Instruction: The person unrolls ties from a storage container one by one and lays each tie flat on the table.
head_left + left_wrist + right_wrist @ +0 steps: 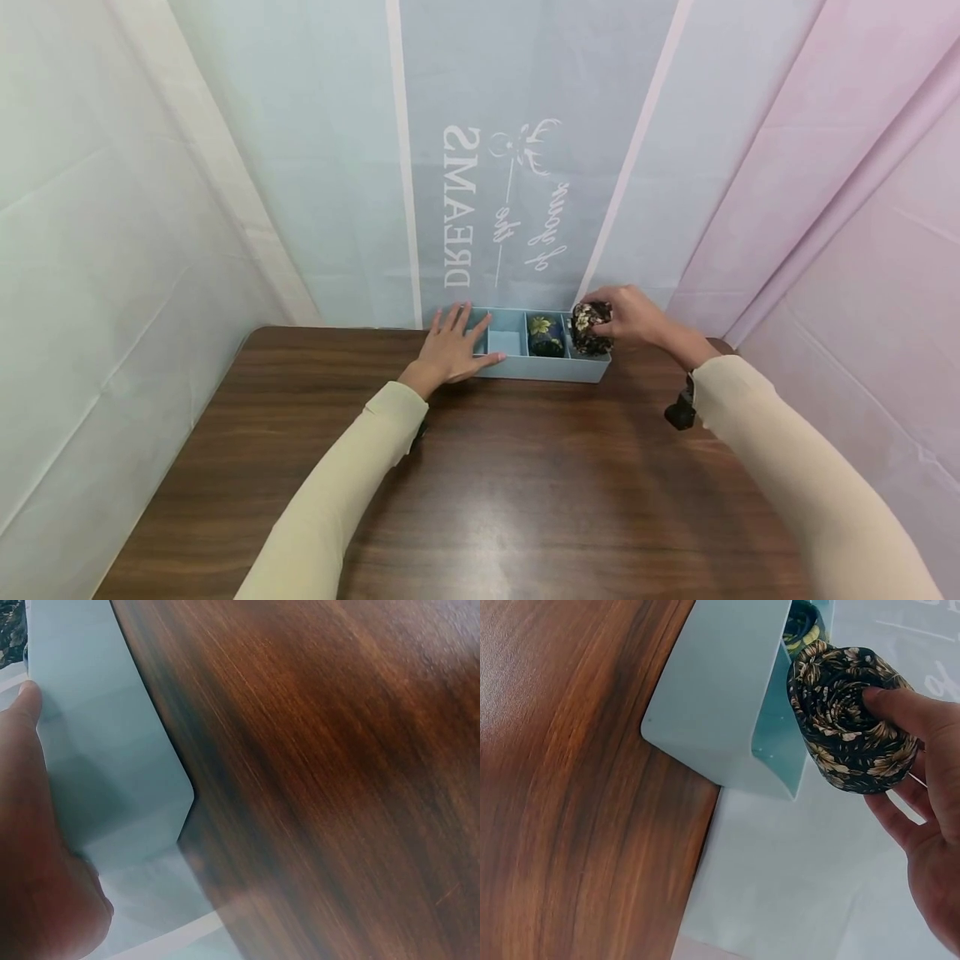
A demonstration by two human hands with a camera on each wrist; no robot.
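A light blue divided box (540, 368) stands at the table's back edge. My left hand (447, 348), fingers spread, rests on its left end; in the left wrist view the thumb of that hand (30, 825) lies along the rim. At the box's right end my right hand (628, 315) pinches a rolled dark floral cloth (590, 328). The right wrist view shows this roll (851, 720) over the end compartment, with the thumb of the hand (930, 780) on its coiled face. A blue roll with a yellow-green pattern (546, 336) sits in the neighbouring compartment.
The brown wooden table (480, 500) extends in front of the box. Behind it hangs a pale printed cloth (525, 83) with lettering, and light cloth (862, 292) hangs at both sides. A dark device (680, 411) is on my right wrist.
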